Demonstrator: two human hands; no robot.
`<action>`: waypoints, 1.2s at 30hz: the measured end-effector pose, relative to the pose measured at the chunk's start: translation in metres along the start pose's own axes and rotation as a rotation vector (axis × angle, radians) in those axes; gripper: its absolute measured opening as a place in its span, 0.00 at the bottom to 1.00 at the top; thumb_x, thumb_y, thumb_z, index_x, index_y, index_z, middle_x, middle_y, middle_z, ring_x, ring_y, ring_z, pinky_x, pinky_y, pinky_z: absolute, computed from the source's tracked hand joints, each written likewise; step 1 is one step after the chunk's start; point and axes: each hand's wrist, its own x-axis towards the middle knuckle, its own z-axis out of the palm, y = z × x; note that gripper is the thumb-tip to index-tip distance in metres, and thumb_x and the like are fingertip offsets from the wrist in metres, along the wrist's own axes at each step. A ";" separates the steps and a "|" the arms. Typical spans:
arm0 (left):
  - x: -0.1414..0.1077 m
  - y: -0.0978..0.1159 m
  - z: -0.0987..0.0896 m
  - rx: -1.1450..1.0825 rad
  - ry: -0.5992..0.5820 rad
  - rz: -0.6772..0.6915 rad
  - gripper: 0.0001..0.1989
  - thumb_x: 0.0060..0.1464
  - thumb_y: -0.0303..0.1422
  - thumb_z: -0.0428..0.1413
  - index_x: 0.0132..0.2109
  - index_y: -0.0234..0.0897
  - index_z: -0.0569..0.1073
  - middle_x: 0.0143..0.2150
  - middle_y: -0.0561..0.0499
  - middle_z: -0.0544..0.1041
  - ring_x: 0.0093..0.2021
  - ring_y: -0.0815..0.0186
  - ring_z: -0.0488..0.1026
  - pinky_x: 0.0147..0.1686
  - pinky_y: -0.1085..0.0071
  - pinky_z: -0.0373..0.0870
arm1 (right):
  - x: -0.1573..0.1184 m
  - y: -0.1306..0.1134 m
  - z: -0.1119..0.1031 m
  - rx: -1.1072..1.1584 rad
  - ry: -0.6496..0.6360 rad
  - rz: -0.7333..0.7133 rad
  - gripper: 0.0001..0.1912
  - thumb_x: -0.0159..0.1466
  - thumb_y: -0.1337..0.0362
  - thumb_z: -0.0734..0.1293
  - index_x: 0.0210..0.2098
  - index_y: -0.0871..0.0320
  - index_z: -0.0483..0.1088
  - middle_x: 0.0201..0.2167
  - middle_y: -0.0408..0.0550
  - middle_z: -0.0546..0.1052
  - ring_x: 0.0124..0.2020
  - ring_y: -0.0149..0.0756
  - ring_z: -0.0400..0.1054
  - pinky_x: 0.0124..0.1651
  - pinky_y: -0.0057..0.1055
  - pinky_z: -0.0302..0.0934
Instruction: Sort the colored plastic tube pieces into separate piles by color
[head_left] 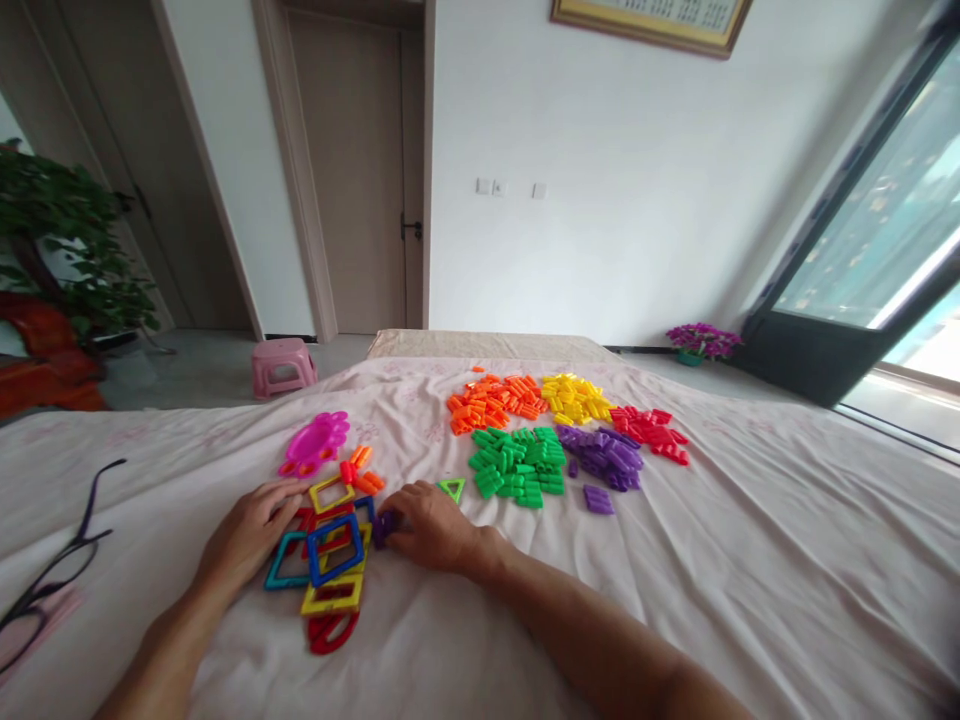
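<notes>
A loose pile of magnetic tile frames lies on the cloth between my hands; a blue square tile (335,518) is on top. Around it are a yellow square tile (331,494), a teal tile (274,572) and a red rounded tile (332,633). My left hand (259,520) rests at the pile's left side, fingers stretched out and thumb apart, near a red tile. At the right side my right hand (429,522) pinches a purple plastic piece (384,526), partly hidden by the fingers. Behind that hand lies a green triangle tile (452,489).
Sorted plastic pieces lie farther right: orange (487,402), yellow (576,398), green (517,465), purple (604,457) and red (649,430) heaps. A pink paw-shaped tray (315,446) and several orange pieces (363,470) sit beyond the tiles. Eyeglasses (64,560) lie far left.
</notes>
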 end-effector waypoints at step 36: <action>0.001 0.004 -0.003 -0.023 -0.009 -0.022 0.24 0.59 0.48 0.50 0.49 0.39 0.82 0.54 0.44 0.81 0.57 0.55 0.75 0.62 0.59 0.68 | -0.019 0.105 -0.134 -0.202 0.596 0.455 0.15 0.67 0.69 0.61 0.45 0.55 0.79 0.46 0.49 0.81 0.49 0.39 0.74 0.55 0.33 0.63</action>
